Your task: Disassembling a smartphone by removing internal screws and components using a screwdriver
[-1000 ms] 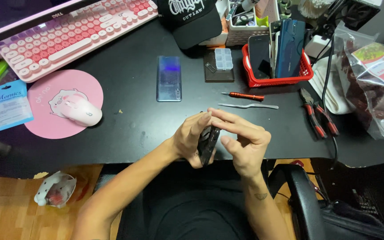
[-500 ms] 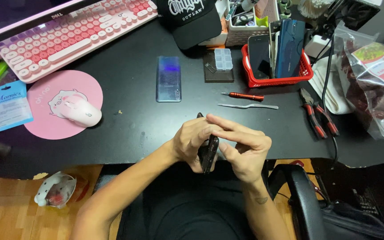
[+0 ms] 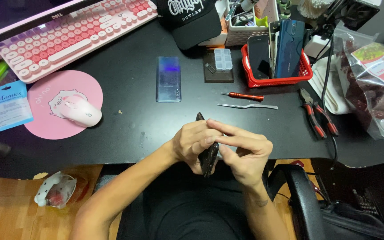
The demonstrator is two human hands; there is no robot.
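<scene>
Both my hands hold a dark phone (image 3: 209, 156) edge-on at the near edge of the black desk (image 3: 130, 129). My left hand (image 3: 191, 143) wraps its left side; my right hand (image 3: 245, 153) grips the right side, fingers laid across the top. Only the phone's top corner and lower edge show between the fingers. A blue-grey phone back cover (image 3: 168, 79) lies flat on the desk further off. A red-handled screwdriver (image 3: 243, 95) and metal tweezers (image 3: 247, 106) lie just beyond my hands.
A pink keyboard (image 3: 74, 35), a pink mouse (image 3: 82, 111) on a round pink pad, a black cap (image 3: 192, 20), a red basket (image 3: 272, 81) of phones, a small parts box (image 3: 223, 59), red-handled pliers (image 3: 316, 118) and a plastic bag (image 3: 374, 84) surround the working spot.
My hands have shifted slightly on the phone; my right fingers now lie flatter across its top. Nothing on the desk has moved.
</scene>
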